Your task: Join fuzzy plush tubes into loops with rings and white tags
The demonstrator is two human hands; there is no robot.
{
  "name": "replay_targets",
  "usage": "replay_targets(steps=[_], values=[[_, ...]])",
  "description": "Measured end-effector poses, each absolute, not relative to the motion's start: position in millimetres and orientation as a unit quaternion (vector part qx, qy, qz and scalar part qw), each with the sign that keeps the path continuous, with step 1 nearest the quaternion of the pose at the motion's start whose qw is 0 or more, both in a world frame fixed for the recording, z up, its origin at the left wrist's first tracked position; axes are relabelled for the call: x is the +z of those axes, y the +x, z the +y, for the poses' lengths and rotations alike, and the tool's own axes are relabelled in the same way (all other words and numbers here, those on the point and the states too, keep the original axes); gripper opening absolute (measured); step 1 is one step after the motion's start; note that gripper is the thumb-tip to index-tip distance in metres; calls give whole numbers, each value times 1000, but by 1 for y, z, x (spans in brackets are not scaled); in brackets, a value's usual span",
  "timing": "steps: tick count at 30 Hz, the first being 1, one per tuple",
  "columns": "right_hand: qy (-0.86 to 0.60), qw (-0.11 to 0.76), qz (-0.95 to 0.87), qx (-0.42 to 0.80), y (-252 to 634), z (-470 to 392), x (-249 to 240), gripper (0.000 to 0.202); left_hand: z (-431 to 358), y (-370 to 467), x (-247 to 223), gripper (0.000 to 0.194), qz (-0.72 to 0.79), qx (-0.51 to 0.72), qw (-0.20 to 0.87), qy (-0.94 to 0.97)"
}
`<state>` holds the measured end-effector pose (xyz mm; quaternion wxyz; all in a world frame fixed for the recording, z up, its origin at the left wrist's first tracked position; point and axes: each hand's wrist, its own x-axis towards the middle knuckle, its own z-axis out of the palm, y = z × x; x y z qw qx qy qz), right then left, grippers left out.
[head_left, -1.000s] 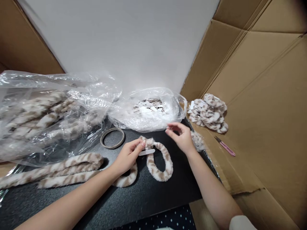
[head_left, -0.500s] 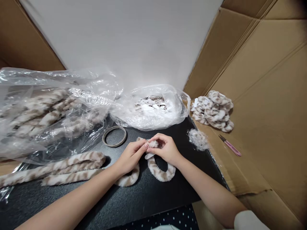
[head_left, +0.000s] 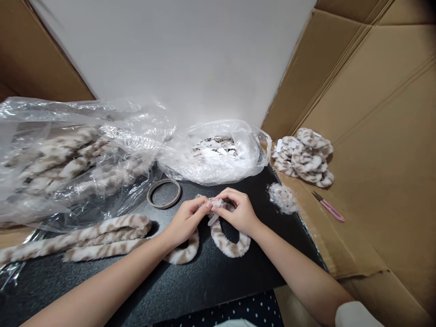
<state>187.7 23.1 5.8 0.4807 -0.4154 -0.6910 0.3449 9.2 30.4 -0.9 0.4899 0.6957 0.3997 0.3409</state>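
Observation:
Both hands meet over the dark table and pinch a furry white-and-brown strip (head_left: pixel 230 247) between them. My left hand (head_left: pixel 189 218) grips it from the left with thumb and forefinger closed. From the right, my right hand (head_left: pixel 240 212) closes its fingers on the same furry piece. Loops of the strip curve down on both sides of the hands and rest on the table. A small pale tag (head_left: pixel 213 220) pokes out below the fingertips. What exactly lies between the fingertips is mostly hidden.
A grey ring (head_left: pixel 164 194) lies left of the hands, near loose furry strips (head_left: pixel 105 231). Clear plastic bags hold more strips (head_left: pixel 68 154) and white tags (head_left: pixel 218 147). To the right are a fluff pile (head_left: pixel 282 198), pink-handled snips (head_left: pixel 329 207) and bundled furry loops (head_left: pixel 304 159) on cardboard.
My right fingers have closed down further over the furry piece, and its tufted end is more covered. The pale tag has tilted more upright. The camera view has shifted slightly.

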Motion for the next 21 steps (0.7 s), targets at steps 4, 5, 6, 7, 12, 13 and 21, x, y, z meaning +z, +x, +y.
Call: replay_targets(steps=[4,5,6,7,12,13,21], values=[[-411,475,-694,351,189,23,6,9,30,9,0,39,404,338,490,695],[-411,476,-692,353,189,23,7,9,30,9,1,39,405,336,491,694],[-412,478,-690,355,188,23,7,7,29,9,1,39,405,335,492,694],[-412,479,-687,358,188,23,7,6,29,9,2,38,405,334,493,694],[-428,481,-674,362,189,24,5,3,29,10,1,27,411,358,491,680],[-432,482,-672,361,190,24,4,3,30,10,3,23,417,380,477,674],[-451,483,-667,344,195,27,1,2,-3,-21,79,23,348,507,502,608]])
